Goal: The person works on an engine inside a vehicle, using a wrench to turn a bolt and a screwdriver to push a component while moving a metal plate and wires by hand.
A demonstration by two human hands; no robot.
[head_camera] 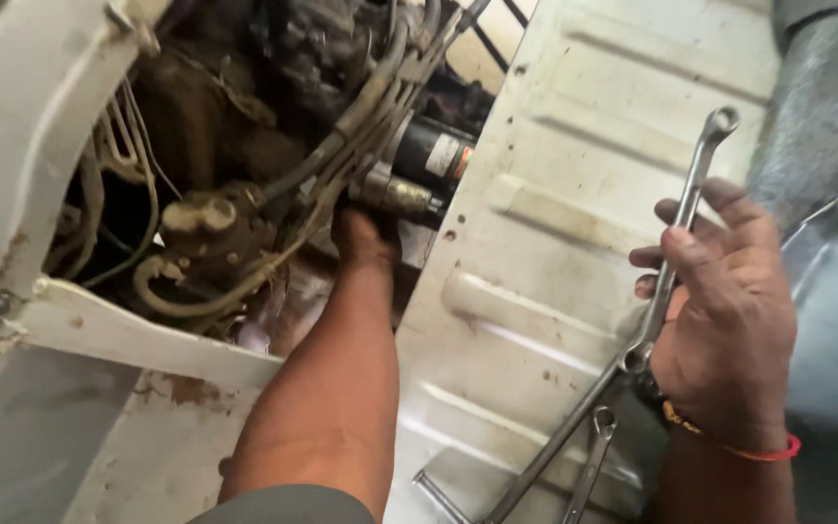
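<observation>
Right hand (729, 311) fingers closed round ring spanner (676, 243); left hand (361, 238) inside engine bay (244, 194), fingers hidden, grip unclear.

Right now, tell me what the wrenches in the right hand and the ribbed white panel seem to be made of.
Wrenches in the right hand: apparently bare steel, silvery with a dull sheen and grime; how many it grips is unclear.
Ribbed white panel: probably pressed sheet metal, painted white; stamped ribs, small holes, rust-brown specks and smudges suggest it.
</observation>
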